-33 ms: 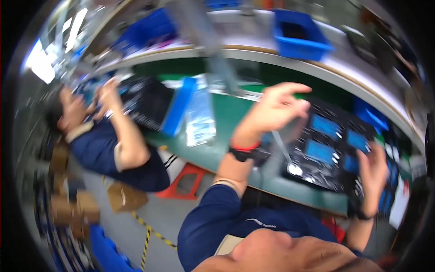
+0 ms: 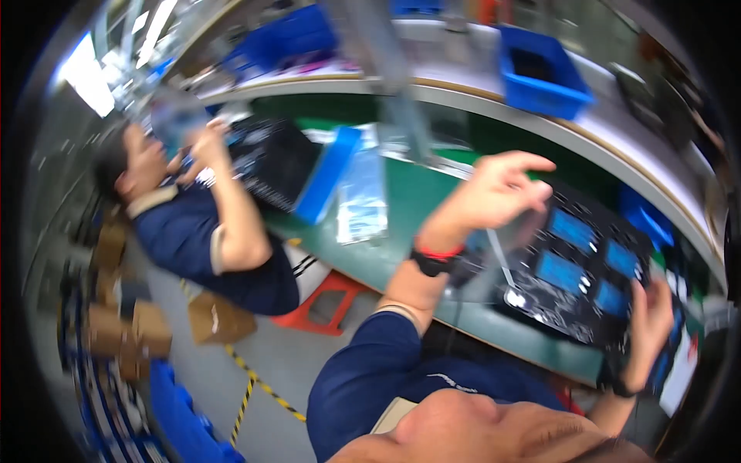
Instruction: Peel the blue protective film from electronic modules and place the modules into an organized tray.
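My left hand is raised over the far left part of a black tray, its index finger stretched out and apart from the thumb. A see-through blur lies just below its fingers; I cannot tell whether it is film or motion smear. Beneath the hand a thin white strip or edge slants down to the tray's left corner. Several blue rectangular pieces sit in the tray among small shiny parts. At the tray's right edge is my right hand, thumb and fingers apart, with nothing visible between them.
Left of me a co-worker raises a hand by a blurred see-through thing. Clear plastic bags and a blue strip lie on the green bench. A shelf with a blue bin runs behind. An orange stool stands below.
The whole view has shifted, so the scene sits farther right and slightly lower. Both hands keep much the same place over and beside the tray.
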`<state>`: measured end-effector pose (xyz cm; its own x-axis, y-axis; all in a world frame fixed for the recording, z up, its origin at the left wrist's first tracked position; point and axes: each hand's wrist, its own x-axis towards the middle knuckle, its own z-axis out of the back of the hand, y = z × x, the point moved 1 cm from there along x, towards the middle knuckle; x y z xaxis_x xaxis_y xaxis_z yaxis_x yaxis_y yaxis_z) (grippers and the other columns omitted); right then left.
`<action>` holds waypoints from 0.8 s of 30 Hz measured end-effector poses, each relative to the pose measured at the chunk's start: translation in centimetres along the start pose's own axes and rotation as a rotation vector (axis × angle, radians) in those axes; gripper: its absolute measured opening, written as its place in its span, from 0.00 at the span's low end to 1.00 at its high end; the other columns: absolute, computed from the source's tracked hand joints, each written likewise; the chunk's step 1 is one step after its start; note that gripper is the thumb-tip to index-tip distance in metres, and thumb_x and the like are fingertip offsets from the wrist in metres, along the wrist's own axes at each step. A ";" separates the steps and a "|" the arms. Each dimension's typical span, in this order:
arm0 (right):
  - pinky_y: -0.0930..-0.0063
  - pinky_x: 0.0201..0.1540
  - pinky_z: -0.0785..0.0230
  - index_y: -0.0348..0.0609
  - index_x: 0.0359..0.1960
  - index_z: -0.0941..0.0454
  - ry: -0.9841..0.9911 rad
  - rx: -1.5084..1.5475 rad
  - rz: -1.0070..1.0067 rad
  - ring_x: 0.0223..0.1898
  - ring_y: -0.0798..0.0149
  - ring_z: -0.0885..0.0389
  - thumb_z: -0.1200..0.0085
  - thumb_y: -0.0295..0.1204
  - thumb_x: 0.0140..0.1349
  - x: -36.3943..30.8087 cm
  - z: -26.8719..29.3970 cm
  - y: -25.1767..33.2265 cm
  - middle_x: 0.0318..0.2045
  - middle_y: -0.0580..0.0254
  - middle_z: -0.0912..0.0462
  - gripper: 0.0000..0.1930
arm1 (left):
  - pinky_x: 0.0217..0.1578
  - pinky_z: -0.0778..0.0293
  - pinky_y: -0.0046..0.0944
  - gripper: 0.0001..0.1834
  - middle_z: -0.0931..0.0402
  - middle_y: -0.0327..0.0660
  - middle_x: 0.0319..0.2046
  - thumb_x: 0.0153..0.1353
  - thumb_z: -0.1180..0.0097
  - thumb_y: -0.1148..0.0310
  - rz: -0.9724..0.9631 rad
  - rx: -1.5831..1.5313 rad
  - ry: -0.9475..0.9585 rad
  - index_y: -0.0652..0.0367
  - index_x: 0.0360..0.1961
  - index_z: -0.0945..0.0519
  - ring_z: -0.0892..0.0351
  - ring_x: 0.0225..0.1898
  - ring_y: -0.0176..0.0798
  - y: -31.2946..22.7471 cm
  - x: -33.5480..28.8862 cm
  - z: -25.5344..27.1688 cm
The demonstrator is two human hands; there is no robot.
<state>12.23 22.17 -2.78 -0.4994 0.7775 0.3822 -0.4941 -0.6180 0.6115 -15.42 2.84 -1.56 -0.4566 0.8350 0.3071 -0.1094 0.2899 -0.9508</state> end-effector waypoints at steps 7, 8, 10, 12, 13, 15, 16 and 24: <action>0.87 0.29 0.42 0.31 0.39 0.26 0.301 0.297 -0.212 0.26 0.81 0.35 0.44 0.30 0.59 -0.8 2.5 -9.6 0.24 0.72 0.27 0.13 | 0.30 0.31 0.27 0.17 0.20 0.39 0.23 0.60 0.45 0.68 0.019 0.137 -0.010 0.64 0.48 0.26 0.24 0.28 0.25 -1.1 -0.4 -0.6; 0.87 0.29 0.42 0.31 0.39 0.26 0.303 0.297 -0.205 0.26 0.81 0.35 0.44 0.30 0.59 -0.6 2.4 -9.4 0.24 0.72 0.27 0.13 | 0.30 0.31 0.27 0.17 0.20 0.39 0.23 0.59 0.45 0.68 0.020 0.145 -0.009 0.64 0.48 0.26 0.24 0.28 0.24 -1.1 -0.3 -0.6; 0.87 0.28 0.43 0.31 0.39 0.25 0.299 0.266 -0.188 0.26 0.81 0.35 0.44 0.31 0.59 -0.2 2.2 -9.0 0.24 0.73 0.27 0.13 | 0.30 0.31 0.27 0.17 0.20 0.39 0.24 0.59 0.45 0.68 0.006 0.146 -0.008 0.64 0.47 0.26 0.24 0.28 0.25 -0.9 0.0 -0.5; 0.87 0.26 0.43 0.29 0.39 0.25 0.274 0.238 -0.168 0.24 0.80 0.35 0.43 0.31 0.58 0.1 2.2 -8.8 0.23 0.71 0.27 0.14 | 0.30 0.30 0.27 0.16 0.20 0.39 0.24 0.59 0.45 0.68 -0.006 0.145 -0.004 0.65 0.47 0.25 0.23 0.28 0.25 -0.9 0.2 -0.3; 0.86 0.25 0.43 0.28 0.39 0.25 0.264 0.130 -0.159 0.23 0.80 0.36 0.43 0.31 0.58 0.1 2.3 -8.3 0.23 0.70 0.27 0.15 | 0.30 0.30 0.27 0.16 0.20 0.39 0.24 0.59 0.44 0.68 -0.001 0.145 -0.001 0.65 0.46 0.25 0.23 0.28 0.26 -0.9 0.4 -0.3; 0.85 0.23 0.43 0.26 0.39 0.25 0.203 -0.030 -0.097 0.22 0.80 0.36 0.42 0.30 0.57 0.1 2.3 -7.9 0.21 0.68 0.27 0.16 | 0.30 0.29 0.27 0.15 0.20 0.39 0.24 0.59 0.44 0.68 0.001 0.144 0.003 0.65 0.45 0.25 0.22 0.28 0.26 -0.9 0.6 -0.4; 0.85 0.23 0.43 0.26 0.39 0.25 0.199 -0.030 -0.096 0.22 0.80 0.36 0.42 0.30 0.57 0.0 2.4 -7.6 0.21 0.68 0.27 0.16 | 0.30 0.29 0.26 0.15 0.20 0.39 0.24 0.59 0.44 0.68 -0.003 0.143 0.000 0.65 0.44 0.24 0.22 0.28 0.26 -0.9 0.7 -0.4; 0.84 0.38 0.35 0.36 0.46 0.32 0.294 0.869 -0.319 0.34 0.76 0.27 0.49 0.26 0.59 0.3 3.0 -7.2 0.34 0.66 0.24 0.14 | 0.30 0.29 0.26 0.14 0.20 0.39 0.24 0.59 0.44 0.69 -0.003 0.139 -0.010 0.66 0.44 0.24 0.21 0.28 0.27 -0.7 -0.1 -0.1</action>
<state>17.80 27.21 -4.97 -0.6489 0.7608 -0.0066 0.0023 0.0107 0.9999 -15.18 2.60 -0.88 -0.4645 0.8293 0.3105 -0.2321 0.2244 -0.9465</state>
